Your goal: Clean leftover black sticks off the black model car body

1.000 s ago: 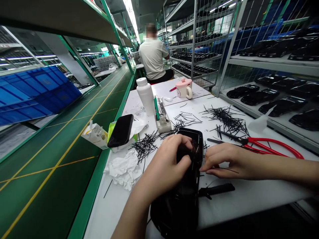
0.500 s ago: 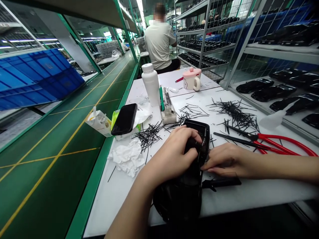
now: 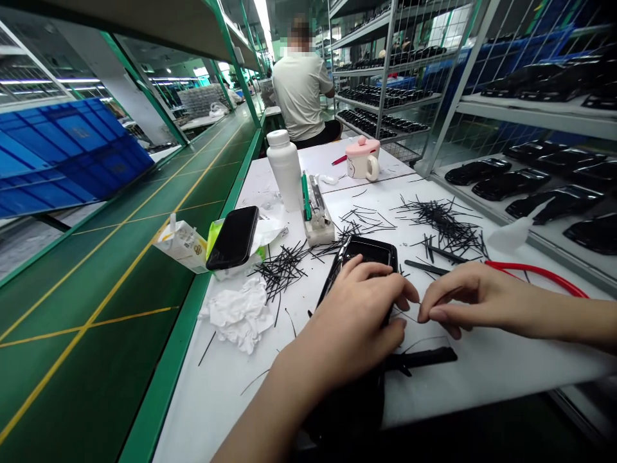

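Observation:
A glossy black model car body (image 3: 371,247) lies lengthwise on the white table (image 3: 424,392), near its front edge. My left hand (image 3: 364,308) rests over the car body with its fingers spread and bent, covering much of it. To the right of the car, my right hand (image 3: 457,299) has its thumb and forefinger pinched together; whatever thin piece may be between them is too small to name. A black flat tool (image 3: 429,359) lies below my right hand. Black tweezers (image 3: 427,266) and red-handled pliers (image 3: 540,271) are partly behind that hand.
Piles of black strips (image 3: 443,222) lie at the right and middle. Crumpled tissue (image 3: 241,312), a phone (image 3: 234,236), a drink carton (image 3: 183,244), a white bottle (image 3: 285,170) and a lidded mug (image 3: 361,159) stand around. A person (image 3: 301,90) sits beyond; racks (image 3: 482,109) flank the right.
My right hand has moved away from the car's side to the right, over the pliers and tweezers. My left hand has opened its fingers and shifted toward the right. The view has shifted slightly.

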Available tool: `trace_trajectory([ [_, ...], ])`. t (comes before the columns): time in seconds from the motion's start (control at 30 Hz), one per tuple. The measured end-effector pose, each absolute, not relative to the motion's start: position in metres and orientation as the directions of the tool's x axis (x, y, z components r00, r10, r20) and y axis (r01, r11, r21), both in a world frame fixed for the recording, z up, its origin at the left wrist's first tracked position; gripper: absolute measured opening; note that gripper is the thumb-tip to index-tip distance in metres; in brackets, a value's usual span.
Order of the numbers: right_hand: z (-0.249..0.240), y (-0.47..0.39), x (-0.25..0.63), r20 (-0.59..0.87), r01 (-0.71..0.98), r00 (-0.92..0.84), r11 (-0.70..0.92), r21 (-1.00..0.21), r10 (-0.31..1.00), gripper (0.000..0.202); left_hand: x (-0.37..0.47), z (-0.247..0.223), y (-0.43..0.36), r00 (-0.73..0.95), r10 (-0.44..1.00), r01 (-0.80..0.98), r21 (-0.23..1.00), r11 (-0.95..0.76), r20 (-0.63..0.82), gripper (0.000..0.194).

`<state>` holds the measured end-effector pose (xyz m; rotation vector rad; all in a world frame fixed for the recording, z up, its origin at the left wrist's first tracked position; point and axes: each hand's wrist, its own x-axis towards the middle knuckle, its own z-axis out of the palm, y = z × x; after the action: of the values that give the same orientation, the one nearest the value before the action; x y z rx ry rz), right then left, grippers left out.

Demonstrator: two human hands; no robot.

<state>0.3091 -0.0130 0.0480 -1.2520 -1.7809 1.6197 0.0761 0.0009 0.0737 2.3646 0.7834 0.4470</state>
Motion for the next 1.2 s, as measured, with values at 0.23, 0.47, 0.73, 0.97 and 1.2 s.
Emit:
trace_trajectory([
  [0.23, 0.057, -0.01, 0.303, -0.304, 0.219, -0.438, -0.228, -0.949, 0.846, 0.032, 0.078, 0.065, 0.003, 0.707, 0.683, 0.501, 0.553, -0.666, 0.182, 0.022],
  [0.47, 0.05, -0.008, 0.306, -0.201, 0.212, -0.446, -0.115, -0.971, 0.872, 0.029, 0.08, 0.067, 0.003, 0.694, 0.7, 0.468, 0.634, -0.616, 0.168, 0.016],
  [0.73, 0.041, -0.007, 0.301, 0.152, 0.418, -0.525, 0.409, -0.811, 0.838, 0.02, 0.081, 0.066, 0.001, 0.632, 0.759, 0.515, 0.646, -0.563, 0.158, 0.016],
  [0.97, 0.045, -0.008, 0.304, 0.121, 0.441, -0.551, 0.41, -0.798, 0.826, 0.023, 0.08, 0.065, 0.002, 0.644, 0.747, 0.506, 0.64, -0.578, 0.166, 0.018],
  [1.2, 0.051, -0.012, 0.31, 0.012, 0.446, -0.541, 0.3, -0.843, 0.841, 0.022, 0.082, 0.063, 0.0, 0.654, 0.731, 0.509, 0.602, -0.615, 0.193, 0.021],
])
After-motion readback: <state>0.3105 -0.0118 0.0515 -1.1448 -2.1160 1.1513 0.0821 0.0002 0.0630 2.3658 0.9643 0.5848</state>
